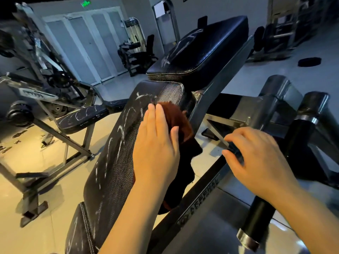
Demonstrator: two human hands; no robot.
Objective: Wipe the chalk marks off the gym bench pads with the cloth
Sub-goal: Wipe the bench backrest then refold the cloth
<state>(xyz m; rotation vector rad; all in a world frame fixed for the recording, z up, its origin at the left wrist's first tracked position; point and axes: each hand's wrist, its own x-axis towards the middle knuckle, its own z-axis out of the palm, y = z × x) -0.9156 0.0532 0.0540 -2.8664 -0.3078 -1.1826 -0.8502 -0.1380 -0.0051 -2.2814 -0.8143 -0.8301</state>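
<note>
room: dim gym, pale doors [88, 44] at the back, green exit sign [85, 4] above them, glossy grey floor [266, 77], warm light patch on the floor at left
other machines: second bench [80, 116] at left, its seat pad also chalk-scribbled; racks and machines further back, blurred
bench frame: grey steel beam [220, 85] running up the right side of the pads, lettering on its lower part, too blurred to read
near pad: long black textured pad [113, 158], tilted, white chalk marks [113, 143] down its left half; strip under and right of the hand looks mostly clean
far pad: upper pad [207, 46] past a gap, chalk lines on its left part, not yet wiped by the look of it
lower pad: 3rd pad [78, 231] at bottom left, faint chalk too
cloth: dark red-brown cloth [176, 114] on the near pad's upper right edge, rest hanging off the right side
left hand: left hand [156, 143] flat on the cloth, fingers straight and together, pressing not pinching
right hand: right hand [256, 158] on the frame beam, fingers curled around a small dark part [235, 153]; part unclear
step in hand: judged as wiping the near pad, roughly a 3rd of it done
how to do it well: keep the palm flat with firm pressure, sweep leftward across the chalk in overlapping passes, bunch the hanging cloth under the palm so it doesn't drag, refold to a clean face when loaded
risk: textured grain likely traps chalk, 1 pass may smear
</note>
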